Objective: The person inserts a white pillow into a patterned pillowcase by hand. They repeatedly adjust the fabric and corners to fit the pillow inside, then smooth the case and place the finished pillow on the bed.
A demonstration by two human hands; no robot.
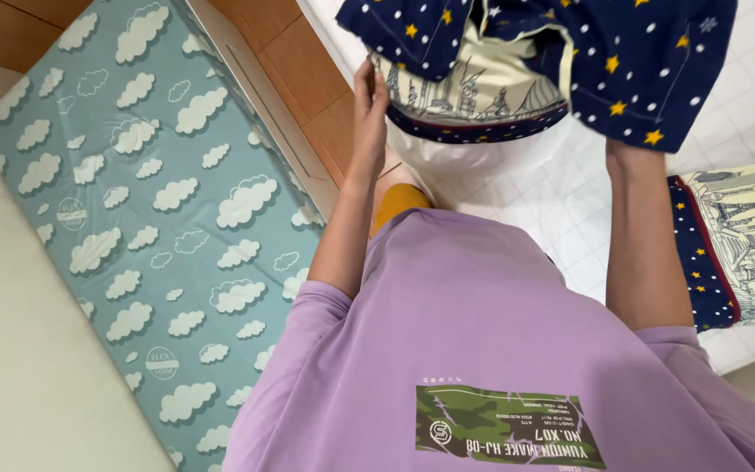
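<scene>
Soft matt cloth pillowcase (561,61) – smooth, faintly glossy cloud-print mattress (133,218) – polished wood floor (308,61)

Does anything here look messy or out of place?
Only slightly. The navy star-print cover held up by the left hand hangs bunched and half turned back, showing its cream inner side, with a white pillow bulging out below. The right hand is hidden in the fabric. The cloud-print mattress lies on the floor beside the bed.

A rectangular green camouflage label (510,429) sits on the purple shirt's (447,332) front.
</scene>
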